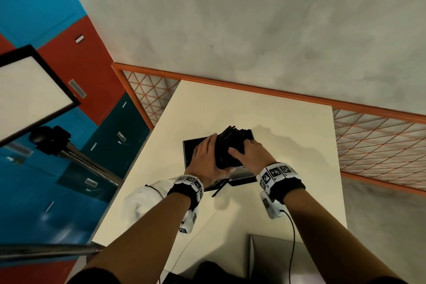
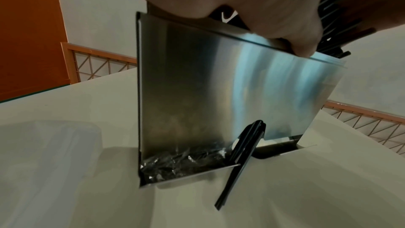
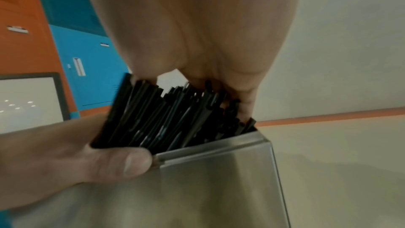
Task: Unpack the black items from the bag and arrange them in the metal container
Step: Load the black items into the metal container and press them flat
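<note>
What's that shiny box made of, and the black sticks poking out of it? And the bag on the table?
The container looks like brushed sheet steel: silvery, streaky blurred reflections, sharp folded edges. The black sticks seem glossy plastic, judging by thin highlights along them, though blur leaves it open. The bag looks like thin whitish translucent plastic film, crumpled.

thin black sticks (image 3: 175, 115) stand bunched and tilted in the upright metal container (image 2: 197, 93), a few leaning against its base.
</note>
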